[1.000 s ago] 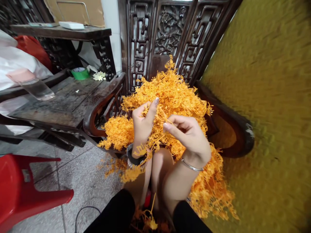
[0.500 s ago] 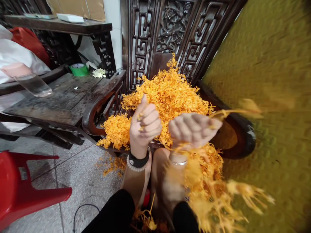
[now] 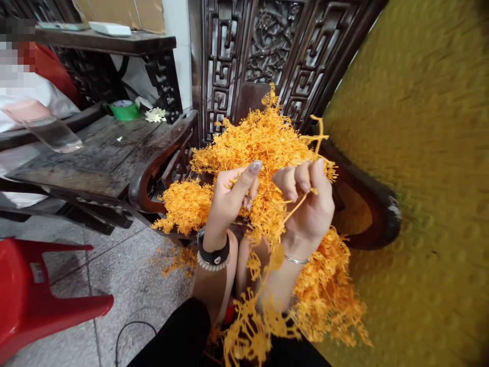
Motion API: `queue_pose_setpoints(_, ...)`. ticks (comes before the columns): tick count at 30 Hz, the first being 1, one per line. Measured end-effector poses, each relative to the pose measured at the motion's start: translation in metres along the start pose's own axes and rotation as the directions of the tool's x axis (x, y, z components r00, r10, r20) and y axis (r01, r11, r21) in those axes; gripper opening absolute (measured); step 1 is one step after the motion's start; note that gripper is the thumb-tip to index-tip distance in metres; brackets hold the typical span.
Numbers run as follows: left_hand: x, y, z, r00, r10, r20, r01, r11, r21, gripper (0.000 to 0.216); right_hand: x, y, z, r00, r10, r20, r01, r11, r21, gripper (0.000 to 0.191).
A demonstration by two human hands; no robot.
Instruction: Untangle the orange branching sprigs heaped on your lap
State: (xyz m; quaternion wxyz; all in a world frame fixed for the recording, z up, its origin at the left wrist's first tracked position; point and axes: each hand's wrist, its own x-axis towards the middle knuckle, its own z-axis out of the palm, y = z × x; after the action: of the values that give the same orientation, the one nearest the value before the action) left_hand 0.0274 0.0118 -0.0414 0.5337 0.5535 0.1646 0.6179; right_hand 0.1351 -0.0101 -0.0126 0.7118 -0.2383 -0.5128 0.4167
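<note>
My left hand is curling over some orange bits, and the little that shows is looking too small to make out. My right hand's folded fingers are hiding part of the orange sprig's stem, while the bottom edge is cutting off its tips. The orange heap is covering most of the chair's seat. The left edge is cropping the red stool; coarse pixels are masking the upper left.

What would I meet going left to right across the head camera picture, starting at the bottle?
Bottle, green tape roll, pale petal-like bits, left hand, right hand. The orange sprigs spread behind both hands, so they're left out.
</note>
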Motion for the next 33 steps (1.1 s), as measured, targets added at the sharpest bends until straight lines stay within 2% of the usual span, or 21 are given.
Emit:
queue_pose_setpoints(4, 0.0, 0.002, -0.003, 0.983, -0.006, 0.185, -0.05, 0.954, 0.296, 0.049, 0.004, 0.002, -0.001, 0.99, -0.129, 0.048, 0.123, 0.985, 0.119, 0.042)
queue_pose_setpoints(7, 0.003, 0.0, -0.001, 0.989, -0.001, 0.149, -0.073, 0.868, 0.49, 0.046, 0.007, 0.005, -0.003, 0.974, -0.209, 0.084, 0.182, 0.951, 0.251, 0.044)
queue_pose_setpoints(12, 0.004, 0.002, -0.002, 0.964, -0.07, 0.256, -0.047, 0.903, 0.426, 0.039, 0.011, 0.014, -0.01, 0.935, -0.336, 0.108, 0.291, 0.907, 0.304, 0.043)
queue_pose_setpoints(14, 0.003, 0.005, -0.004, 0.962, -0.073, 0.264, -0.047, 0.905, 0.422, 0.038, 0.012, 0.016, -0.009, 0.915, -0.388, 0.111, 0.326, 0.872, 0.366, 0.042)
queue_pose_setpoints(16, 0.002, 0.006, -0.005, 0.957, -0.1, 0.274, -0.038, 0.888, 0.458, 0.038, 0.013, 0.018, -0.007, 0.901, -0.427, 0.078, 0.357, 0.831, 0.426, 0.041)
queue_pose_setpoints(19, 0.003, 0.005, -0.008, 0.942, -0.165, 0.292, -0.003, 0.867, 0.499, 0.039, 0.015, 0.019, -0.003, 0.931, -0.365, -0.016, 0.331, 0.826, 0.456, 0.04)
queue_pose_setpoints(24, 0.007, 0.0, -0.016, 0.934, -0.246, 0.259, 0.101, 0.877, 0.47, 0.041, 0.02, 0.019, -0.005, 0.889, -0.449, -0.086, 0.409, 0.698, 0.587, 0.031)
queue_pose_setpoints(26, 0.007, 0.002, -0.018, 0.928, -0.263, 0.264, 0.133, 0.895, 0.427, 0.042, 0.019, 0.017, -0.007, 0.922, -0.37, -0.111, 0.363, 0.73, 0.58, 0.029)
queue_pose_setpoints(29, 0.003, 0.01, -0.017, 0.909, -0.248, 0.336, 0.128, 0.931, 0.341, 0.042, 0.013, 0.009, -0.007, 0.953, -0.246, -0.176, 0.301, 0.829, 0.471, 0.019)
queue_pose_setpoints(31, -0.001, 0.016, -0.011, 0.908, -0.234, 0.348, 0.085, 0.915, 0.393, 0.043, 0.009, 0.003, -0.003, 0.959, -0.208, -0.19, 0.268, 0.882, 0.387, 0.019)
queue_pose_setpoints(33, -0.006, 0.021, -0.003, 0.919, -0.233, 0.318, 0.028, 0.843, 0.537, 0.044, 0.008, -0.001, 0.001, 0.957, -0.239, -0.166, 0.282, 0.903, 0.324, 0.024)
